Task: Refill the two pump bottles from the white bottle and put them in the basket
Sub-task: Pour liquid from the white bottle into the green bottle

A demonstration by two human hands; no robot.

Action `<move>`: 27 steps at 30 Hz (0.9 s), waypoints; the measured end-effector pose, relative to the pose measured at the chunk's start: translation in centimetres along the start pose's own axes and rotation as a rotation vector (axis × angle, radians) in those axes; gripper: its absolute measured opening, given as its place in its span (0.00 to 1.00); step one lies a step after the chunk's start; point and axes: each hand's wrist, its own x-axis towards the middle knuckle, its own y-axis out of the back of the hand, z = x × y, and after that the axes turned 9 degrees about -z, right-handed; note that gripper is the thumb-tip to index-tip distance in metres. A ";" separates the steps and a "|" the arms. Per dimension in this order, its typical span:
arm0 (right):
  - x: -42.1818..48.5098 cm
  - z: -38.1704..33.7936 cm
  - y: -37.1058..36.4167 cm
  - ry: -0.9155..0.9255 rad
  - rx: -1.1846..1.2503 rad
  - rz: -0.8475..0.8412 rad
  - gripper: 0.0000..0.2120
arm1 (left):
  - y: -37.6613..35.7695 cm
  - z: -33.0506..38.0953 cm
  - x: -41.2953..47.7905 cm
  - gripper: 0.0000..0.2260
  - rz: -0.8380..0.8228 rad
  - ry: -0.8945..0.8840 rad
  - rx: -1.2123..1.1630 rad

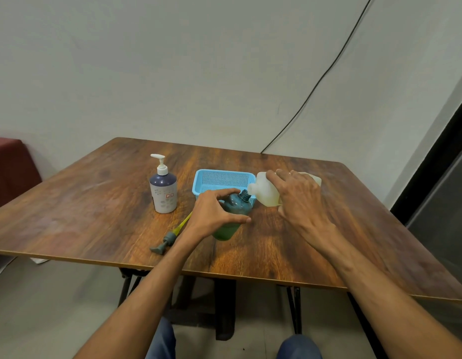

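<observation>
Two hands are busy over a brown wood-grain desk (95,203) whose worn top shows paler patches towards its left and far right. The left hand (211,213) wraps its fingers and thumb around the teal-green bottle (236,204), which stands near the middle of the desk, leaning slightly, with its neck open. The right hand (300,200) grips the white bottle (265,194) from above and tips it sideways, so its spout sits just beside the teal-green bottle's neck. A light blue basket (219,178) stands just behind both bottles. To the left stands a purple-and-white pump bottle (163,193) with its white pump on, well apart from the hands. A loose grey pump head with a yellow tube (169,238) lies on the desk near the left forearm. Behind the desk rises a plain pale wall (173,60), and a black cable (320,81) runs slantwise down it to the far edge of the desk. A dark red block (9,167) sits at far left, and a dark panel (445,156) stands on the right. Below are black desk legs and a grey floor (56,307).
</observation>
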 end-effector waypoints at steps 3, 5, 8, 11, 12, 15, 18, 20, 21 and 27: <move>0.0 0.0 0.0 -0.002 -0.001 -0.001 0.35 | 0.0 0.1 0.0 0.35 0.001 -0.003 -0.004; 0.0 0.0 0.0 -0.001 -0.003 -0.002 0.35 | 0.0 0.1 -0.1 0.34 0.000 -0.006 -0.004; 0.0 0.0 0.1 0.002 -0.006 -0.001 0.35 | 0.0 0.1 -0.1 0.35 0.000 -0.008 -0.003; 0.0 0.0 0.1 0.004 -0.008 0.003 0.34 | 0.1 0.2 -0.2 0.34 -0.001 -0.006 -0.006; 0.0 0.0 0.1 0.003 -0.005 0.004 0.34 | 0.1 0.2 -0.2 0.34 -0.002 -0.006 -0.003; 0.0 -0.1 0.2 0.004 0.005 0.002 0.34 | 0.2 0.2 -0.2 0.34 -0.005 -0.008 0.004; 0.0 0.0 0.2 0.003 0.009 0.003 0.34 | 0.2 0.3 -0.2 0.34 -0.005 -0.013 -0.005; 0.0 0.0 0.2 0.003 0.005 0.010 0.34 | 0.1 0.4 -0.2 0.34 -0.003 -0.014 -0.007; -0.1 0.0 0.2 0.004 0.000 0.010 0.34 | 0.1 0.4 -0.2 0.34 -0.001 -0.012 -0.005; 0.0 0.0 0.1 0.003 -0.010 0.009 0.34 | 0.0 0.3 -0.1 0.34 0.000 -0.004 0.000</move>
